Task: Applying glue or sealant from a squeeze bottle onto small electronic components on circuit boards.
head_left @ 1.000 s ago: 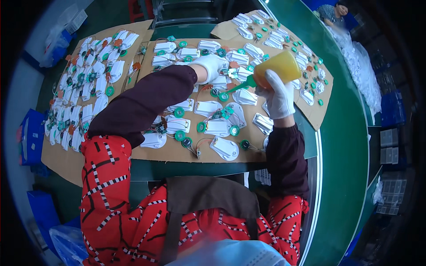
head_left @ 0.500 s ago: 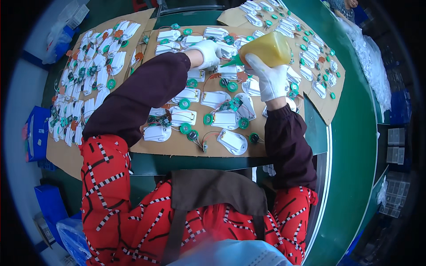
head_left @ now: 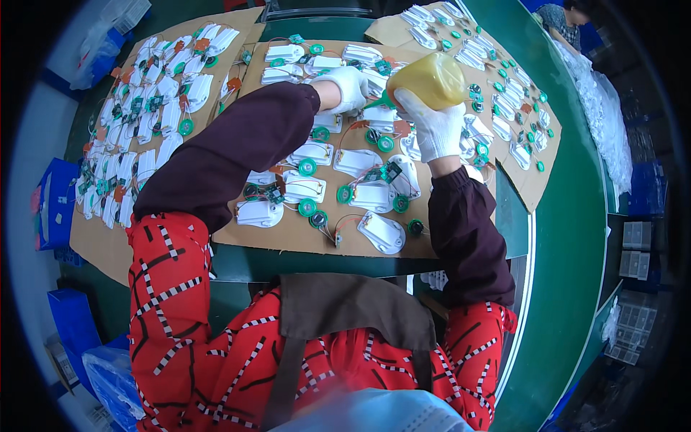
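Observation:
My right hand (head_left: 437, 131), in a white glove, is wrapped round a squeeze bottle (head_left: 432, 79) of yellowish liquid. The bottle lies tilted on its side, its green nozzle (head_left: 381, 103) pointing left and down toward the parts by my left hand. My left hand (head_left: 345, 88), also gloved, is closed over the parts at the middle of the cardboard sheet (head_left: 288, 241). Its fingertips are mostly hidden, so what they hold does not show. Around both hands lie white plastic housings (head_left: 381, 232) with wired round green pieces (head_left: 307, 167) and small green circuit boards (head_left: 389, 171).
More cardboard with similar parts lies left (head_left: 101, 248) and far right (head_left: 529, 191), on a green table (head_left: 561, 216). Blue bins (head_left: 57, 205) stand at left. Clear plastic bags (head_left: 601, 122) and clear boxes (head_left: 633, 252) are at right. Another person (head_left: 565, 25) is at the upper right.
The whole view has shifted slightly. Against the parts, the bottle and my right hand have moved a little left. My left hand stays at nearly the same parts.

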`<state>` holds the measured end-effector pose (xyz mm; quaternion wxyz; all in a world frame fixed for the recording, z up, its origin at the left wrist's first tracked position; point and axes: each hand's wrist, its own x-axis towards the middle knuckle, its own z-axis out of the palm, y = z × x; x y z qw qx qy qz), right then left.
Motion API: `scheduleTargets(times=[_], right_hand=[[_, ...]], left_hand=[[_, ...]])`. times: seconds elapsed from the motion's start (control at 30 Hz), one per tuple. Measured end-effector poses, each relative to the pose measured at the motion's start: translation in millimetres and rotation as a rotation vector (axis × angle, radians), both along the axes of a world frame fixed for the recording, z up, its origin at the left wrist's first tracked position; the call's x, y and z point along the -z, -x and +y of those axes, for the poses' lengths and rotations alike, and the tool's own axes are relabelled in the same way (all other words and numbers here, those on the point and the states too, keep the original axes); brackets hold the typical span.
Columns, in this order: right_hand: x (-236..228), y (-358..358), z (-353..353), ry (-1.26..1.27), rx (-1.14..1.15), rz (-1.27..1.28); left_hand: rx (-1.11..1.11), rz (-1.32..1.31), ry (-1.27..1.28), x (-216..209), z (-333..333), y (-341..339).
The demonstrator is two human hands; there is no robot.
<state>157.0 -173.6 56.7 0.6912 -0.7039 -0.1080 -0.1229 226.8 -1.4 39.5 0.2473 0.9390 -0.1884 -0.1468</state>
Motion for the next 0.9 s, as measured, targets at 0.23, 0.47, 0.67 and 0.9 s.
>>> scheduleTargets(times=[0.23,0.47,0.67,0.9], right_hand=[[-1,3,0,0.027,-0.009,-0.002],[-3,12,-5,-0.088,-0.073,0.101],[-2,13,-4,-0.1,-0.077,0.133],[-4,3,-5,-0.115,-0.003,0.084]], left_hand=[[-0.014,0.004,-0.001,1,-1,1],[0.023,-0.066,-0.074,-2,-2,4],[0.015,-0.068,-0.058,-2,0,6],[-0.047,0.079,0.098,0,2,0]])
